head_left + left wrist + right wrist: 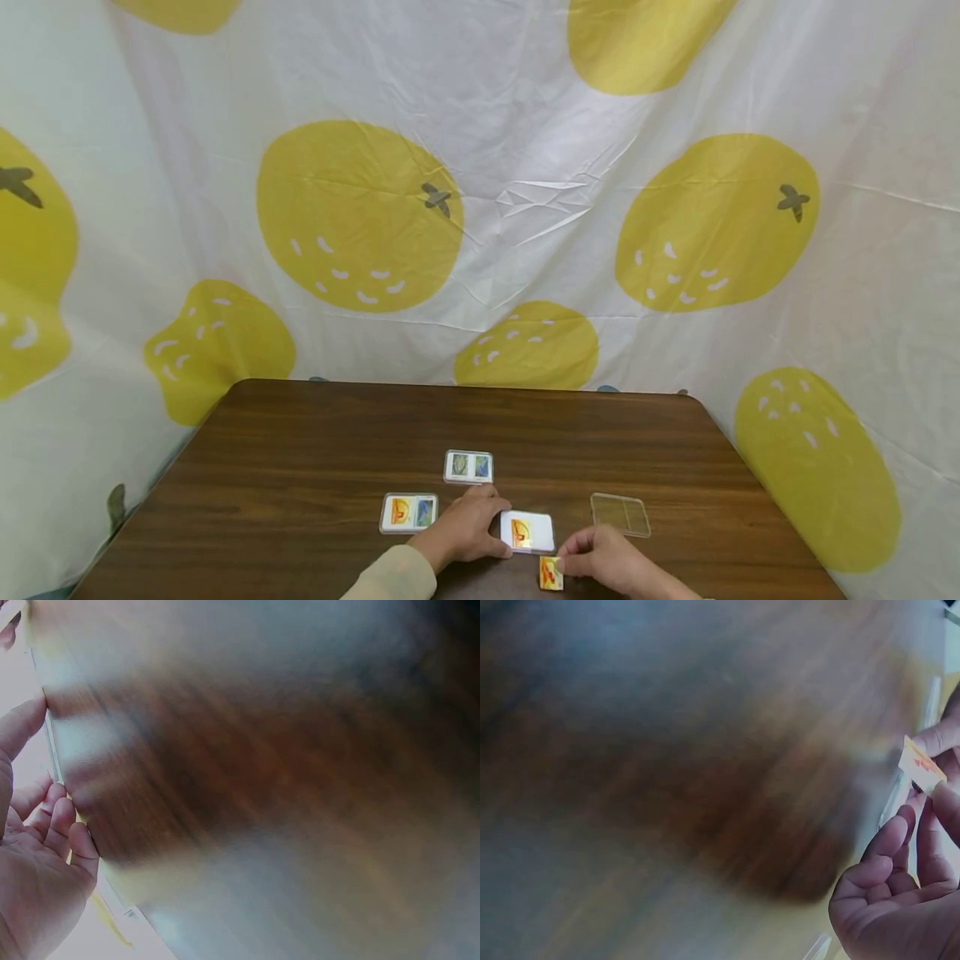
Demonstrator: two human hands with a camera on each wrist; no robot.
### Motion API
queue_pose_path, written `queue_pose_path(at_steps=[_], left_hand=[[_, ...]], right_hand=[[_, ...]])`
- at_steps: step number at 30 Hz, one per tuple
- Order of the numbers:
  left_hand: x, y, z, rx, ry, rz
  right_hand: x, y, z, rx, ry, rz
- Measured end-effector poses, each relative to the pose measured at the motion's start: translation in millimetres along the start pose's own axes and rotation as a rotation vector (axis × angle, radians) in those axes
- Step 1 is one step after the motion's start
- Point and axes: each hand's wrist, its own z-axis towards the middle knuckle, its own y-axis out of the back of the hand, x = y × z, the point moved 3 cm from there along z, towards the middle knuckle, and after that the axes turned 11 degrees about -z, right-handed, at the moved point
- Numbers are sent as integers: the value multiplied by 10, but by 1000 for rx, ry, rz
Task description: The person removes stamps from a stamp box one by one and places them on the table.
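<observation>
My left hand point(483, 527) grips the left edge of a white card case point(529, 532) lying on the brown table point(300, 467); the case shows an orange picture. In the left wrist view my left hand point(41, 862) has its thumb and fingers against a blurred pale edge. Just right of the case, my right hand point(592, 564) pinches a small orange and yellow card point(551, 573) near the table's front edge. The right wrist view shows that card point(921, 766) between the fingertips of my right hand point(900, 892).
Two more white cases with pictures lie on the table, one point(408, 512) left of my left hand and one point(468, 467) behind it. A clear square lid point(620, 514) lies to the right. A white cloth with yellow fruit prints point(360, 217) hangs behind.
</observation>
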Motion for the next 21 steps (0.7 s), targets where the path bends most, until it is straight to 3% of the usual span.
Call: queue_pose_path(at_steps=[6,12,21], left_hand=[[-8,7,-5,-2,-5,1],[-5,-1,-6,-13,-17,7],[9,-14,2,-17,-22,16]], right_hand=[[-4,-70,-56,-7,1,-23],[-5,-121,-92,-89,50,-172],[-5,-119,-98,-116,113,-346]])
